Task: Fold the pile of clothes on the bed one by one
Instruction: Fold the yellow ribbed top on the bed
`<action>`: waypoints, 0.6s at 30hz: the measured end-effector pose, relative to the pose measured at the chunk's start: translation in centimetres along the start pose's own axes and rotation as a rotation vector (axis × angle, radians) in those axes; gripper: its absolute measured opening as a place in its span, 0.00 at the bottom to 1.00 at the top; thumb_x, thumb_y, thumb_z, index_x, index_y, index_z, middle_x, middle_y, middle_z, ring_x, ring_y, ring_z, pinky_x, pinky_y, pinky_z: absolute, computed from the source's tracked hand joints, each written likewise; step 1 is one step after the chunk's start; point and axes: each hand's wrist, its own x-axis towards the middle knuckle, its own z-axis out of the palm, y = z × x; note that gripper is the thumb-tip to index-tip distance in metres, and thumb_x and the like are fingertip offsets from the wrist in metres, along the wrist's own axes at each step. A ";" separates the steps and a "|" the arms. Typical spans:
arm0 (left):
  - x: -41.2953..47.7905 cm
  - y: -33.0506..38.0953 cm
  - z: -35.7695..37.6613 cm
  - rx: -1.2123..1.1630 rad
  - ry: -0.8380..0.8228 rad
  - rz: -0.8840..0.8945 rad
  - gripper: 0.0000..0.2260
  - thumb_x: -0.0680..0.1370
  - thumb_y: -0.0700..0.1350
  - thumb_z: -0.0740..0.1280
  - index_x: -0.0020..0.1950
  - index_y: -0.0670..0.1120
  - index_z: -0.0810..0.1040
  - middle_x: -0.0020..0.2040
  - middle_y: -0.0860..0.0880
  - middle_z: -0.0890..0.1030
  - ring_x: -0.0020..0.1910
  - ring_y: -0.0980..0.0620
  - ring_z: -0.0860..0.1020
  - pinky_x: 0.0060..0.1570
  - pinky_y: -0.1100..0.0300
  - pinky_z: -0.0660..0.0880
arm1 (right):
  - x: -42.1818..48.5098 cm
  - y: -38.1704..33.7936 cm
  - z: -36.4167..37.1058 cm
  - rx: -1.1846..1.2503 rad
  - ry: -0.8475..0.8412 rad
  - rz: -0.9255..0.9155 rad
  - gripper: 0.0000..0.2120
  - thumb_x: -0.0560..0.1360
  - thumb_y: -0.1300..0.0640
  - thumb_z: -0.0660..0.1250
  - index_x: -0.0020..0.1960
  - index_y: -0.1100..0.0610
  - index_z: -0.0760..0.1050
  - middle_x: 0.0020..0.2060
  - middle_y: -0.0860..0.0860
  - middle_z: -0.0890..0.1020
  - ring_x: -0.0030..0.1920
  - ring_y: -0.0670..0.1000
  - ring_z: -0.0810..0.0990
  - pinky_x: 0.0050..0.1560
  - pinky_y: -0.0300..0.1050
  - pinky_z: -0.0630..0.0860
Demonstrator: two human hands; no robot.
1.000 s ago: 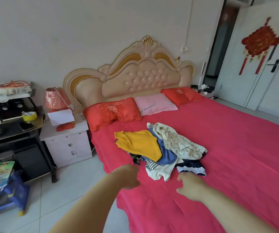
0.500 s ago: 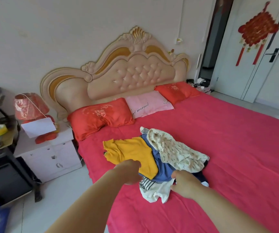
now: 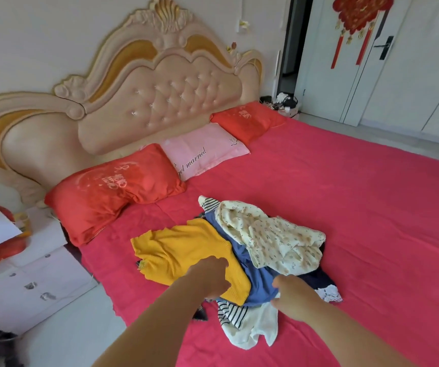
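Left hand point(image 3: 210, 276) rests on the yellow top point(image 3: 176, 250), fingers bent; right hand point(image 3: 293, 296) touches the blue garment point(image 3: 258, 284) beside it. Whether either grips cloth cannot be told. The pile point(image 3: 274, 234) sits just beyond both hands. Best lift the yellow top alone, by its edges.

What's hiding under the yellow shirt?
The yellow shirt lies partly over a blue garment, which sticks out on its right side. A striped cloth and a dark scrap peek out at its near edge. Whatever else lies beneath is covered.
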 end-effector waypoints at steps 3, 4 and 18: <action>4.0 -3.0 -0.8 0.011 -0.043 0.042 0.25 0.79 0.50 0.61 0.75 0.48 0.59 0.70 0.45 0.66 0.68 0.46 0.66 0.65 0.51 0.67 | 4.0 -2.2 0.8 0.031 -0.034 0.039 0.15 0.78 0.54 0.62 0.62 0.59 0.69 0.57 0.53 0.76 0.59 0.53 0.75 0.54 0.42 0.72; 5.3 -3.9 -0.9 0.015 -0.051 0.053 0.25 0.79 0.50 0.61 0.75 0.48 0.58 0.70 0.45 0.66 0.68 0.46 0.66 0.65 0.51 0.67 | 5.4 -2.9 1.1 0.033 -0.045 0.056 0.16 0.78 0.54 0.62 0.64 0.59 0.69 0.58 0.54 0.76 0.58 0.52 0.76 0.54 0.43 0.72; 17.0 -10.4 5.8 0.011 -0.149 0.138 0.25 0.80 0.50 0.59 0.75 0.49 0.56 0.70 0.46 0.65 0.68 0.46 0.65 0.65 0.52 0.66 | 20.9 -2.7 10.6 0.162 0.004 0.224 0.29 0.78 0.51 0.62 0.74 0.56 0.55 0.68 0.52 0.67 0.66 0.50 0.70 0.61 0.40 0.70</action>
